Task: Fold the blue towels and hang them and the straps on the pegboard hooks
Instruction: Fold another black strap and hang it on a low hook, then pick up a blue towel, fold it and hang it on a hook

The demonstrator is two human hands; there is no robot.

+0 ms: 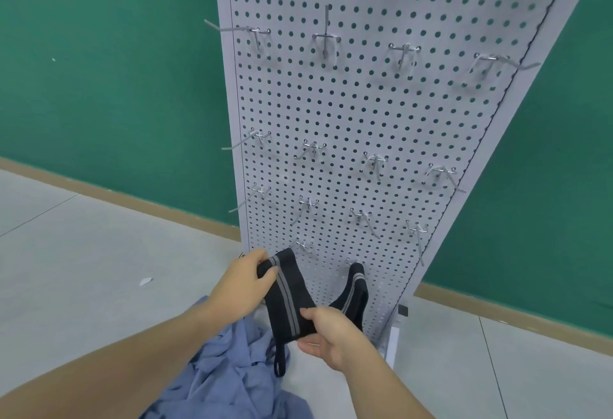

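Note:
A black strap with grey stripes (288, 299) is held up in front of the lower part of the white pegboard (365, 113). My left hand (247, 282) pinches its upper end and my right hand (326, 335) grips its lower end, from which a thin black loop dangles. A second black strap (353, 292) hangs on a low hook just right of the first. Crumpled blue towels (229, 375) lie on the floor below my hands. Several metal hooks (326, 37) stick out of the board in rows, most of them bare.
The pegboard leans against a green wall (109, 70) with a tan skirting. Grey floor tiles (76, 269) spread left and right, with a small white scrap (145, 281) on the left. A white foot of the board's stand (394, 342) sits at lower right.

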